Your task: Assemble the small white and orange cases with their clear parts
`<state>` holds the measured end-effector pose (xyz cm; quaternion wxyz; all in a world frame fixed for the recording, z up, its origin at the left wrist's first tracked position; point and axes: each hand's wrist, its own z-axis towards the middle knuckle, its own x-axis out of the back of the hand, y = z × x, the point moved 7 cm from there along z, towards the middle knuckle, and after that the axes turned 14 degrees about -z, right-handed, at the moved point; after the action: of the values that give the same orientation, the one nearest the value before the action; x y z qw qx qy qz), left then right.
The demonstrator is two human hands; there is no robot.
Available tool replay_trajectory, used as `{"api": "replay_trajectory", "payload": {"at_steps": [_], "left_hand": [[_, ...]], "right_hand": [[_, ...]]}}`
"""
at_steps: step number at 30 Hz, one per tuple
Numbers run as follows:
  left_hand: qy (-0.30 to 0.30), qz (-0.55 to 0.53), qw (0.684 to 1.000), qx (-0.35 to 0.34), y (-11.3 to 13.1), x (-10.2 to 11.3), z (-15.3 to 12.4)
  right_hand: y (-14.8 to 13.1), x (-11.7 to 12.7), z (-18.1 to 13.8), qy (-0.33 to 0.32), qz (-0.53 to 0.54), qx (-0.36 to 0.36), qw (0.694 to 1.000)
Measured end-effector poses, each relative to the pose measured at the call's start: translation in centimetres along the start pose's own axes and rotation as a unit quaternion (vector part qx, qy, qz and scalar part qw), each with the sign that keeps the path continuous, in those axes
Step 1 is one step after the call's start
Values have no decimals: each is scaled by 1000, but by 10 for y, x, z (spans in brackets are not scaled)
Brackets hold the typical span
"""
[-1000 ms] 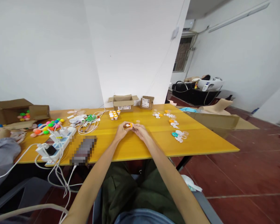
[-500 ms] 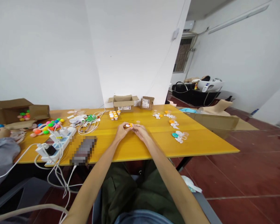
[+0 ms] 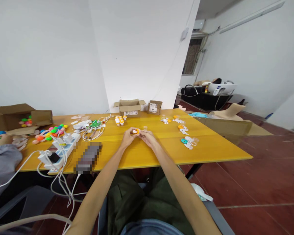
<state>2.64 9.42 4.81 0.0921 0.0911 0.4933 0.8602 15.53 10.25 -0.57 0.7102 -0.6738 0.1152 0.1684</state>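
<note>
Above the middle of the table, a small orange and white plastic piece [image 3: 135,131] is pinched between my two hands. My left hand [image 3: 127,138] closes on its left side, thumb and forefinger curled round it. On the other side my right hand [image 3: 147,137] grips it with the fingertips; fingers partly hide the piece, so its exact kind is unclear. A small clear cup-like part [image 3: 145,127] lies just beyond my right fingers. Behind my hands stands a cluster of finished-looking small white containers with orange tops [image 3: 119,120].
Loose white, orange and teal parts [image 3: 186,141] lie in groups at the right. Two cardboard boxes [image 3: 128,112] stand at the back. Leftward are a phone [image 3: 88,157], a power strip [image 3: 63,150] with cables, and colourful balls [image 3: 49,133]. A grey sleeve [image 3: 5,163] shows at far left.
The orange and white piece has turned slightly between my fingers, showing a bit more white and orange. Both hands stay in nearly the same place.
</note>
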Motion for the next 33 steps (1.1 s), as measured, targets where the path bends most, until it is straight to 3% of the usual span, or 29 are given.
{"api": "replay_trajectory", "payload": {"at_steps": [13,33], "left_hand": [[19,-4,999,35,-3,-1,-1],[-21,-17,1000,-4,-2,-1,0]], "right_hand": [[-6,-3,-5,4,-8,14,1000],[0,1,1,-11,-17,3,1000]]}}
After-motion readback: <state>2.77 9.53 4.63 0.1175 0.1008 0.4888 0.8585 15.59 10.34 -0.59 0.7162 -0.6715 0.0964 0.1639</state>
